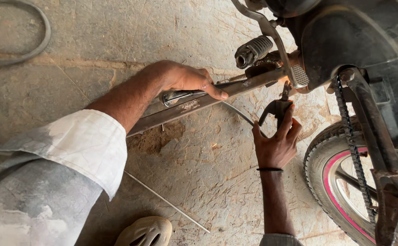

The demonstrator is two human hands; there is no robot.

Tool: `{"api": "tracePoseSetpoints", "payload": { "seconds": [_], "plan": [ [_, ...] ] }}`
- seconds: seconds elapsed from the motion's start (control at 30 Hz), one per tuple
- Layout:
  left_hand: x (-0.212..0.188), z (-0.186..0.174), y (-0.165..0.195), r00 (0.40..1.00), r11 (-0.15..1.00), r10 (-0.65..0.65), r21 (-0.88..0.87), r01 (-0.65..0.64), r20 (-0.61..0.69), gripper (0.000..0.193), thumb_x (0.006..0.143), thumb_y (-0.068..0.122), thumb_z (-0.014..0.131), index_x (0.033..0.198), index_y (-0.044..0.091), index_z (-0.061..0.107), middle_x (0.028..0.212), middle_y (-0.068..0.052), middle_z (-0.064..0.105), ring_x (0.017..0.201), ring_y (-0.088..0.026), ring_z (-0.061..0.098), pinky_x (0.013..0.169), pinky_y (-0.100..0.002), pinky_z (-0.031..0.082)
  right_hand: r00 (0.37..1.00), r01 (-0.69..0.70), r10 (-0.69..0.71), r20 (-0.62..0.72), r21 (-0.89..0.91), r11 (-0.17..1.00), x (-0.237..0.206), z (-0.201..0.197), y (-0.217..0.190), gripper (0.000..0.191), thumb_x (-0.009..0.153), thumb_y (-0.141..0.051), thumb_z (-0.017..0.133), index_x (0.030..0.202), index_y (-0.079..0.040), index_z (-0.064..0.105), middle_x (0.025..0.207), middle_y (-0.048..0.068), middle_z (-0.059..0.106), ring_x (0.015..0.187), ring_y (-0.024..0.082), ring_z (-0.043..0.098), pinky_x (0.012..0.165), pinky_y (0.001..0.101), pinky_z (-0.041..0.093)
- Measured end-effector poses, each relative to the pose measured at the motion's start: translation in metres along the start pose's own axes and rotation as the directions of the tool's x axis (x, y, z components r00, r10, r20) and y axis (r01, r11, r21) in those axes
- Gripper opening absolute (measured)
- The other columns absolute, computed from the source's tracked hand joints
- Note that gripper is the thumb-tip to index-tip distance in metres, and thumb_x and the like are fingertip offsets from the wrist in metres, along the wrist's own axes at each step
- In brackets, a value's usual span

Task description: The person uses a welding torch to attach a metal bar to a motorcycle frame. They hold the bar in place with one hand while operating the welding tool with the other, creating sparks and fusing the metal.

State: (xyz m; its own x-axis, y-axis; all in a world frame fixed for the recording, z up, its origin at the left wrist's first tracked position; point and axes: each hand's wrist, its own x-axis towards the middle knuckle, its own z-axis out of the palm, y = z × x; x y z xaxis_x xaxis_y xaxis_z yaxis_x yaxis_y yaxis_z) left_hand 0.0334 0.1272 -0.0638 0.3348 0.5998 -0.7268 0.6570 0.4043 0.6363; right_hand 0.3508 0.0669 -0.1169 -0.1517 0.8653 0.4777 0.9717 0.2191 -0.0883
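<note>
Metal side stand (199,101) of the motorcycle lies under the left hand (185,78), arm stretched out, fingers (215,91) curled over its bar. Below, the right hand (276,141) points upward, fingers pinching pliers (276,105) near the footpeg (252,50).

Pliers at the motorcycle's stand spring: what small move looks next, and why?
Probably a squeeze and pull with the right hand: its pliers point up at the spring by the footrest, while the left hand presses the side stand steady.
</note>
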Motion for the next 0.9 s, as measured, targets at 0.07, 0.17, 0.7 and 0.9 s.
{"api": "tracePoseSetpoints", "payload": {
  "seconds": [0.07, 0.17, 0.7, 0.9],
  "plan": [
    [0.001, 0.0, 0.0, 1.0, 1.0, -0.003, 0.005, 0.003, -0.001, 0.111, 0.067, 0.079, 0.065, 0.152, 0.012, 0.041, 0.165, -0.021, 0.029, 0.155, -0.042, 0.022, 0.12, -0.076, 0.019, 1.0, -0.022, 0.022, 0.018, -0.003, 1.0, 0.001, 0.0, 0.0, 0.11, 0.074, -0.035, 0.096, 0.163, -0.009, 0.037, 0.124, 0.012, 0.054, 0.103, 0.03, 0.069, 0.072, 0.0434, 0.063],
    [0.002, -0.001, 0.0, 1.0, 1.0, 0.001, 0.003, -0.001, 0.003, 0.112, 0.067, 0.078, 0.065, 0.153, 0.011, 0.039, 0.165, -0.022, 0.029, 0.155, -0.042, 0.022, 0.119, -0.076, 0.019, 1.0, -0.024, 0.024, 0.011, 0.007, 1.0, 0.005, 0.0, 0.0, 0.11, 0.075, -0.034, 0.096, 0.163, -0.009, 0.036, 0.125, 0.011, 0.054, 0.103, 0.029, 0.069, 0.073, 0.0438, 0.064],
    [0.008, 0.001, -0.005, 0.996, 0.995, 0.082, 0.063, -0.083, 0.018, 0.107, 0.068, 0.081, 0.06, 0.148, 0.01, 0.057, 0.16, -0.022, 0.043, 0.149, -0.043, 0.039, 0.116, -0.07, 0.031, 0.999, -0.023, 0.025, 0.047, -0.043, 0.999, 0.018, -0.007, -0.007, 0.101, 0.078, -0.04, 0.095, 0.158, -0.009, 0.042, 0.124, 0.012, 0.055, 0.11, 0.036, 0.066, 0.078, 0.0484, 0.06],
    [0.007, 0.0, -0.006, 0.999, 1.0, 0.027, -0.014, -0.027, -0.023, 0.106, 0.071, 0.075, 0.07, 0.151, 0.012, 0.041, 0.158, -0.024, 0.035, 0.15, -0.043, 0.028, 0.116, -0.072, 0.025, 0.995, -0.074, 0.08, 0.054, -0.098, 0.992, 0.018, 0.0, -0.003, 0.093, 0.078, -0.05, 0.092, 0.145, -0.004, 0.047, 0.128, 0.02, 0.058, 0.108, 0.045, 0.063, 0.079, 0.0581, 0.056]
  ]
}}
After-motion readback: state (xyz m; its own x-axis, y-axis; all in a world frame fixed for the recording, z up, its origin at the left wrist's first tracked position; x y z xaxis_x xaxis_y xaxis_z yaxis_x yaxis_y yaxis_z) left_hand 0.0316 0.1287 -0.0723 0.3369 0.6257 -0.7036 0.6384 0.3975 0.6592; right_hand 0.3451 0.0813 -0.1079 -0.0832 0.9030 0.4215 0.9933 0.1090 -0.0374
